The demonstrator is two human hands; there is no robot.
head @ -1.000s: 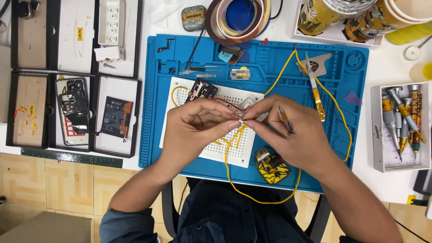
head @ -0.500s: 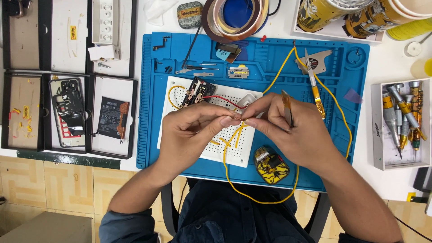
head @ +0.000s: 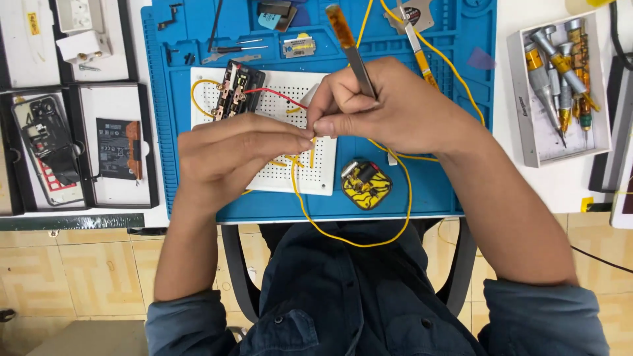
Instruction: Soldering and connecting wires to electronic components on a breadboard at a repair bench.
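Both hands meet over a white breadboard [head: 273,99] on a blue work mat [head: 422,191]. My left hand [head: 231,155] pinches a small part at its fingertips, right against the fingertips of my right hand [head: 389,109]. My right hand grips tweezers [head: 353,53] with an orange end that points up and away, and pinches the same small spot. The pinched part itself is hidden by the fingers. A small black module [head: 234,89] with a red wire [head: 277,95] sits on the breadboard's upper left. Yellow wire [head: 349,240] loops off the mat's front edge.
A yellow-and-black battery pack [head: 366,184] lies right of the breadboard. A white tray of screwdriver bits [head: 560,86] stands at the right. Black trays with phone parts [head: 49,148] and a flat battery [head: 119,148] line the left. A utility knife [head: 422,56] lies at the back.
The camera has moved closer and lower, so the hands fill more of the view. The hands stay pinched together over the breadboard; the tweezers now stand more upright in my right hand.
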